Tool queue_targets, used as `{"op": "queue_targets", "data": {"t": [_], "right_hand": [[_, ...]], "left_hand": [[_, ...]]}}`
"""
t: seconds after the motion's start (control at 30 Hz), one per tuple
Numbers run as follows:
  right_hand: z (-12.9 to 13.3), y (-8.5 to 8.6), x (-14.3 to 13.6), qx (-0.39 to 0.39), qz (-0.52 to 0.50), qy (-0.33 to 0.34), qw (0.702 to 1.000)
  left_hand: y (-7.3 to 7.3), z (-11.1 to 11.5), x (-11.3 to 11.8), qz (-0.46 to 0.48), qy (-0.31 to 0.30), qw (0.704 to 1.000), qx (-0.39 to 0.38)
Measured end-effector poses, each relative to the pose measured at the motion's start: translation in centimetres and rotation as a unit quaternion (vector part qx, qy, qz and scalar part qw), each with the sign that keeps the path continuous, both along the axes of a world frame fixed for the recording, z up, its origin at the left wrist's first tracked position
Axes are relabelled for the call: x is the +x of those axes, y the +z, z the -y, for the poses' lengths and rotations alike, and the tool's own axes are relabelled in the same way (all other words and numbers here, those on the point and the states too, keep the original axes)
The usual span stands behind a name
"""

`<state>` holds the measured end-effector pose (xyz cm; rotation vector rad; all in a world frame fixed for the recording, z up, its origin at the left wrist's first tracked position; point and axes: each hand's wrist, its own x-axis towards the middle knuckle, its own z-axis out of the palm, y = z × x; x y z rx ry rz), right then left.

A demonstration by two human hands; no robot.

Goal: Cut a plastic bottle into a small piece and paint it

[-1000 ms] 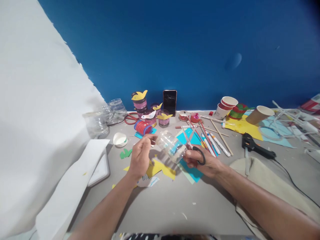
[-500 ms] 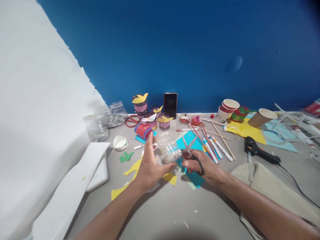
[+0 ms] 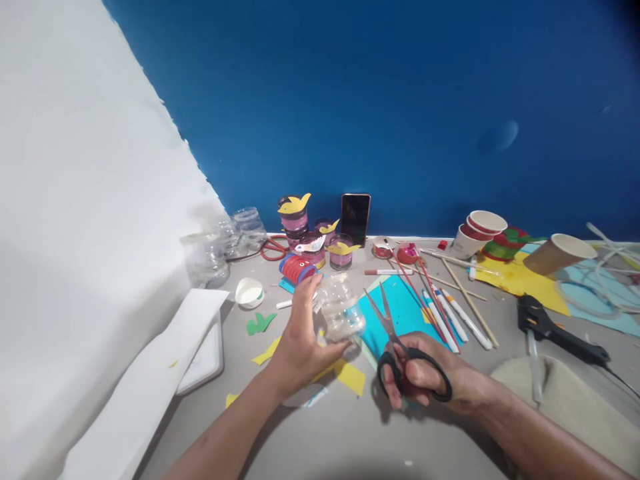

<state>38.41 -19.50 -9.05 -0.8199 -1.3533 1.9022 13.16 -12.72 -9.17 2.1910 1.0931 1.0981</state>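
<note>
Open scissors [image 3: 393,333], tilted clear container [image 3: 342,307]

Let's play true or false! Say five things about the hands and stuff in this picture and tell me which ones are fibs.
1. The right hand holds scissors. True.
2. The scissors are shut. False: the blades are spread apart.
3. The left hand holds clear plastic. True.
4. The phone stands up. True.
5. The left hand touches the phone. False: the phone is farther back, apart from the hand.
</note>
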Motion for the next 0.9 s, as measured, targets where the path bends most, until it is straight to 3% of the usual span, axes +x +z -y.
{"op": "queue_targets", "data": {"t": [0.2,0.33,0.57,0.9], "right_hand": [[0.3,0.5,-0.6,-0.019,-0.034,0.019,0.999],[0.4,0.1,-0.9,-0.022,-0.061,0.013,0.998],[0.6,-0.5,-0.8,-0.040,-0.082,0.021,0.996],[0.7,-1.0,-1.1,-0.045,-0.086,-0.017,0.995]], "left_hand": [[-0.4,0.2,0.0,0.000,-0.028,1.000,0.011],[0.0,0.3,-0.1,-0.029,-0.020,0.997,0.062],[0.2,0.4,0.0,-0.058,-0.028,0.994,0.086],[0.3,1.0,0.4,-0.069,-0.046,0.995,0.047]]}}
